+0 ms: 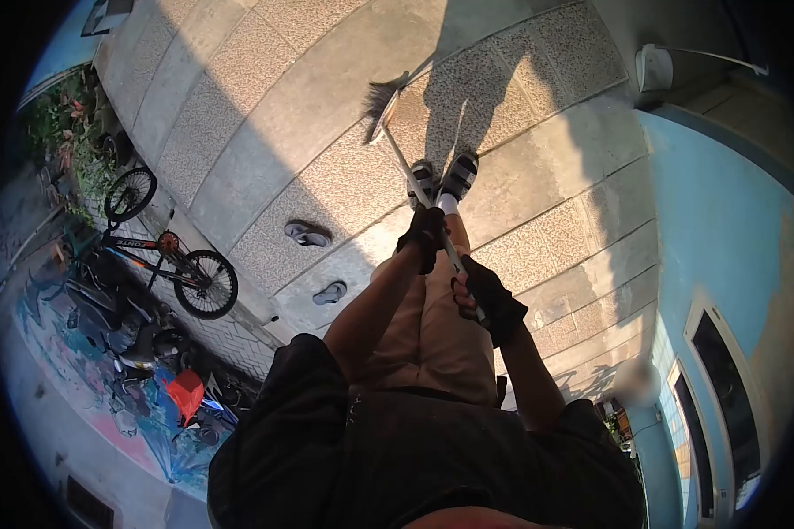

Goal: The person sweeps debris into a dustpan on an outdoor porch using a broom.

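Both of my hands wear black fingerless gloves and grip a broom's white handle [404,167]. My left hand [423,236] holds it lower down, closer to the bristles. My right hand [490,300] holds the upper end, close to my body. The broom head [381,101] with dark bristles rests on the paved ground [265,132] ahead of my feet [443,179], which are in dark sandals with white socks. My shadow falls on the paving beyond the feet.
Two loose slippers [307,234] [330,294] lie on the paving to my left. A bicycle [163,256] leans at the paving's left edge, with parked scooters [141,339] and plants [71,123] beyond. A blue wall [715,247] with windows runs along the right.
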The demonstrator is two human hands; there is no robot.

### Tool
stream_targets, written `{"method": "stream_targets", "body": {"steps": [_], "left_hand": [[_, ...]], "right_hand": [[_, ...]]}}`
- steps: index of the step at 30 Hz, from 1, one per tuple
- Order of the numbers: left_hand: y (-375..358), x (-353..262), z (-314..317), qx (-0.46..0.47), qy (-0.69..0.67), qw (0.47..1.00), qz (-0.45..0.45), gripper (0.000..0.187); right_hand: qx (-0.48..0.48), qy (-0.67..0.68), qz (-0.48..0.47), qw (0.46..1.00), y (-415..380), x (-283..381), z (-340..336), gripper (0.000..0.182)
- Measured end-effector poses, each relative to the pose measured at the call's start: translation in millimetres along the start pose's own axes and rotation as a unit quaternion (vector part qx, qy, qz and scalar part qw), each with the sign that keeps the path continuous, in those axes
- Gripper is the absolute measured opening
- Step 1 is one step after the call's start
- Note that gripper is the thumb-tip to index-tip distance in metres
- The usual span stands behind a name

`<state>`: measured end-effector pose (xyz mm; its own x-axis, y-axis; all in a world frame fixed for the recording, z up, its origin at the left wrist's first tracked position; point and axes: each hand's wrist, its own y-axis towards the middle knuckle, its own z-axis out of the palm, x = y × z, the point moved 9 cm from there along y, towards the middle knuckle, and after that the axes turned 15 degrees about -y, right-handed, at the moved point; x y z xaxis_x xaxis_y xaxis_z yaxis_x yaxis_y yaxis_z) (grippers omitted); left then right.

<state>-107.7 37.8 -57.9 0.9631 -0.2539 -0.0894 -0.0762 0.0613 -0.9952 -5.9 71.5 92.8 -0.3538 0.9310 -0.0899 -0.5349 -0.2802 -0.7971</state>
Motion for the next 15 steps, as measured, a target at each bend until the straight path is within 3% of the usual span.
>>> {"method": "stream_targets", "body": {"steps": [2, 3, 4, 5, 7, 8, 9, 11, 12, 13, 14, 15], "left_hand": [[-18, 4, 14, 0.003, -0.069, 0.997, -0.042, 0.010], [-17, 10, 18, 0.005, -0.111, 0.992, -0.062, 0.010], [-13, 10, 18, 0.009, -0.111, 0.992, -0.061, 0.010], [-11, 13, 13, 0.014, -0.191, 0.979, -0.072, 0.012], [-25, 8, 1, -0.018, -0.330, 0.940, -0.086, 0.019], [-29, -2, -8, -0.016, -0.352, 0.932, -0.081, 0.017], [-30, -14, -19, -0.013, -0.374, 0.924, -0.074, 0.015], [-12, -28, -56, -0.012, -0.401, 0.915, -0.040, 0.019], [3, -30, -80, -0.019, -0.430, 0.902, -0.040, 0.020], [21, -34, -104, -0.024, -0.456, 0.889, -0.041, 0.022], [37, -44, -125, -0.014, -0.488, 0.873, -0.013, 0.024], [48, -50, -153, -0.010, -0.520, 0.854, 0.011, 0.026]], "right_hand": [[-0.036, -0.061, 0.005, 0.997, -19, -1, -6, 0.023], [-0.114, -0.337, -0.024, 0.934, -29, 7, -15, 0.033], [-0.183, -0.584, -0.048, 0.789, -35, 23, -20, 0.043], [-0.183, -0.585, -0.044, 0.789, -37, 23, -23, 0.043], [-0.110, -0.673, -0.144, 0.717, -38, 32, 10, 0.056], [-0.115, -0.723, -0.131, 0.668, -36, 41, 23, 0.058], [-0.111, -0.724, -0.130, 0.668, -26, 45, 31, 0.058], [-0.074, -0.800, -0.145, 0.577, 1, 54, 57, 0.055], [0.013, -0.773, -0.028, 0.634, 28, 45, 65, 0.044], [0.043, -0.844, -0.017, 0.534, 47, 43, 74, 0.046], [0.130, -0.948, -0.062, 0.283, 79, 22, 88, 0.029], [0.025, -0.866, -0.222, 0.447, 119, 25, 87, 0.017]]}}
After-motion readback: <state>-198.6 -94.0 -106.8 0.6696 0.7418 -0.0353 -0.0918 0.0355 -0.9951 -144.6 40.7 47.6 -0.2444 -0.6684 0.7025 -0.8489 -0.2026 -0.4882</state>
